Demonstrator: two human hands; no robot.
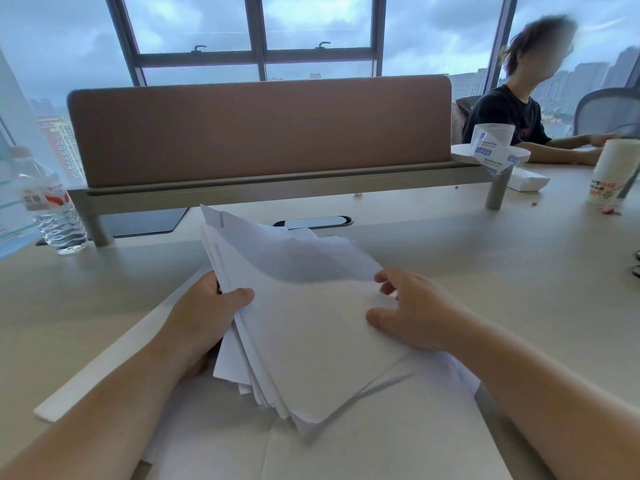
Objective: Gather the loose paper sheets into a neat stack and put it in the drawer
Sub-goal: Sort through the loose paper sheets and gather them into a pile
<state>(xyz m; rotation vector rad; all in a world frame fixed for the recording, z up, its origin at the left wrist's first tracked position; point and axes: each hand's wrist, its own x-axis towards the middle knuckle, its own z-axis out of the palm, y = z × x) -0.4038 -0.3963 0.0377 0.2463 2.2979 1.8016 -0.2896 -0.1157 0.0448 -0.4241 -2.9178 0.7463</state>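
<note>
Both hands are on a sheaf of white paper sheets (304, 327) held above the near middle of the pale bench (519, 271). The left hand (204, 317) is closed on the sheaf's left edge, thumb pressed on the top sheet and fingers hidden beneath. The right hand (412, 310) lies partly open at the right edge, thumb and fingertips touching the top sheet; whether it actually grips the pile cannot be told.

The sheets are far from square with each other (corners fan out at the near end, and more stick out at the far end, where one is bent). More loose white sheets (346, 455) lie flat under the sheaf at the near edge of the bench, one reaching out to the left under the left forearm.

Beyond the paper, a brown divider panel (259, 129) stands across the far side of the bench on a grey rail. A clear water bottle (52, 209) stands at the far left, beside the rail's left leg. At the far right stand a stack of paper cups (613, 174) and, nearer the divider, a small round shelf with a wrapped packet (490, 145) on it. A second person in a dark T-shirt (505, 116) sits at the far right, arms resting on the bench.
</note>
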